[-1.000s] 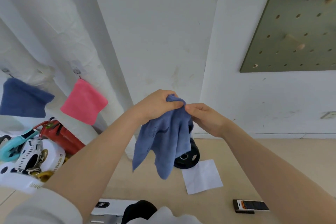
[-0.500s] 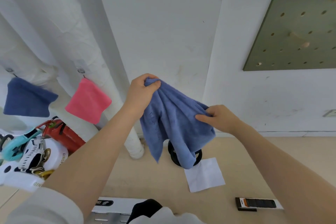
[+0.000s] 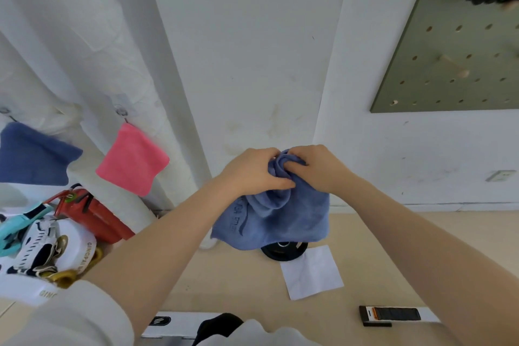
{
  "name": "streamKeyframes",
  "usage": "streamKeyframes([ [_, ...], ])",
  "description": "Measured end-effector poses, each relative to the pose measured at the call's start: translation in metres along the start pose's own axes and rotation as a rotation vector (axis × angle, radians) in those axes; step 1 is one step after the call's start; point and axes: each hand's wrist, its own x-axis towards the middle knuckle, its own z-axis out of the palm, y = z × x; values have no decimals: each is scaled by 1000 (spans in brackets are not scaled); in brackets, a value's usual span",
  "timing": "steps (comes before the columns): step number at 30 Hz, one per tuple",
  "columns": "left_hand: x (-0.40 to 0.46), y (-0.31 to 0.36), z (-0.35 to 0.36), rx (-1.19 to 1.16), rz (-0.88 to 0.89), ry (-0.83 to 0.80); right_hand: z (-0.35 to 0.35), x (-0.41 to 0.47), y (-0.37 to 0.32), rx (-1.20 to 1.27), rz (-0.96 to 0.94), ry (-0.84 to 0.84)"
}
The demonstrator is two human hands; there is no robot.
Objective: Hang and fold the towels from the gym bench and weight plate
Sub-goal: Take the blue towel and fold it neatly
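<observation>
Both hands grip the bunched top of a light-blue towel (image 3: 271, 218) — left hand (image 3: 252, 171) and right hand (image 3: 320, 167) touching — held in the air above the black weight plate (image 3: 283, 250) on the floor

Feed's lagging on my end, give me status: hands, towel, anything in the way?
Left hand and right hand both clamped on blue towel, bunched at top, hanging free. Pink towel and dark blue towel hung. Nothing blocking.

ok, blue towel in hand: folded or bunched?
Bunched. Both hands gather the towel into a twisted wad at its top; the rest hangs loose, no flat fold.
</observation>
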Motion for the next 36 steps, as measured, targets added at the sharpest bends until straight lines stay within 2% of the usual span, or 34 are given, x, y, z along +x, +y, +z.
streamKeyframes([
  [4,3,-6,-3,-1,4,79,-2,5,-6,-19,-20,-25],
  [8,0,-19,-11,-16,7,144,-9,9,-2,-227,39,-293],
  [10,0,-28,-10,-28,6,150,-12,7,1,-156,0,-367],
  [13,3,-38,-6,5,-11,114,-13,4,1,-9,-188,-269],
  [16,8,-42,-3,8,-12,75,-11,5,-5,-3,-320,-112],
  [18,10,-42,-2,24,5,56,-10,6,-9,6,-359,-107],
  [22,12,-44,0,6,16,50,-14,5,-8,-98,-287,-196],
  [26,13,-42,-3,-80,-24,70,-27,4,5,-271,-181,-20],
  [27,13,-43,-3,-133,-40,63,-29,3,7,-198,-140,22],
  [29,8,-44,-5,-323,-44,-23,-31,0,8,214,-35,78],
  [31,6,-45,-7,-518,-32,-129,-33,-1,8,558,58,59],
  [33,6,-45,-8,-632,-38,-165,-35,3,12,610,121,7],
  [36,9,-46,-9,-760,-54,-178,-35,5,17,498,212,-23],
])
